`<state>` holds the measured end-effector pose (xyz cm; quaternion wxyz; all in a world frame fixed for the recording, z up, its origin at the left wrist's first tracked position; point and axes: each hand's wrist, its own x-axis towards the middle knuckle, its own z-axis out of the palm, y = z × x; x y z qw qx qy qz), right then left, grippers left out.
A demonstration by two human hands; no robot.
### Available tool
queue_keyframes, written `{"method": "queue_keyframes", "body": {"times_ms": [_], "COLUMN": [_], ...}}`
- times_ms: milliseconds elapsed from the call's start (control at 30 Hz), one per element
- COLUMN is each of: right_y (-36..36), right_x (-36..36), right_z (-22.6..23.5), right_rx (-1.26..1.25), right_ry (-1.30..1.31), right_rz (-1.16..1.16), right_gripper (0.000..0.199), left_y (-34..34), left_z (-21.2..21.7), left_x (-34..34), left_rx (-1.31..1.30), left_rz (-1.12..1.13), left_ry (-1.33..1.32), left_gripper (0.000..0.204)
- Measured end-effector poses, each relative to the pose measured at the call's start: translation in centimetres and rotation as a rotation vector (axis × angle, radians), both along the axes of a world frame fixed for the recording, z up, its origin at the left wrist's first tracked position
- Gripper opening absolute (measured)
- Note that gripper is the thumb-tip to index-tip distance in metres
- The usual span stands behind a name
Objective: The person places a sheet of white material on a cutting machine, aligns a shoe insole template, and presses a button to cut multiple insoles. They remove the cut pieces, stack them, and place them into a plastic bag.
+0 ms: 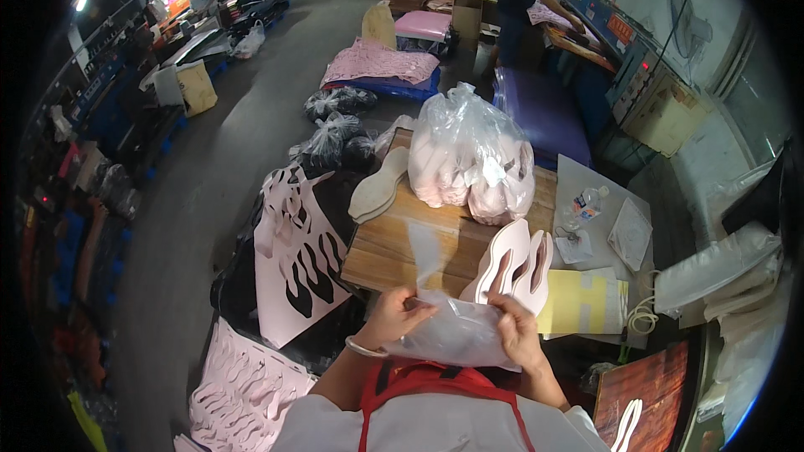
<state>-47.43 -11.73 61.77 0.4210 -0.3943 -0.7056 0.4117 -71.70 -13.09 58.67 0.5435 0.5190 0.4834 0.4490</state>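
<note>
Bag (456,333), clear plastic, spread before near edge of table (381,253); fingers of left hand (391,318) and right hand (519,336) pinch opposite sides. Might tear if pulled hard; right hand could knock pink cutouts (512,243) just beyond.

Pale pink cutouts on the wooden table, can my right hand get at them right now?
Probably yes: the pale pink cutouts are just beyond your right hand, with nothing visible between. It's holding a clear plastic bag, though, so it would likely need to let go.
</note>
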Motion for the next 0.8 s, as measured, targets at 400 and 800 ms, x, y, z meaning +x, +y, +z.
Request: {"method": "queue_keyframes", "body": {"times_ms": [400, 800], "right_y": [1.6, -2.3], "right_x": [-9.1, -9.9], "right_z": [0.3, -4.9], "right_rx": [0.672, -0.565], "right_ry": [-0.577, 0.108], "right_rz": [-0.297, 0.181], "right_gripper": [0.023, 0.019], "left_y": [-5.5, -5.0], "left_z": [-2.9, -5.0], "left_x": [-5.1, -0.4], "left_rx": [-0.378, 0.323], "left_rz": [0.139, 0.203], "left_ry": [-0.356, 0.221], "left_gripper": [0.008, 0.032]}}
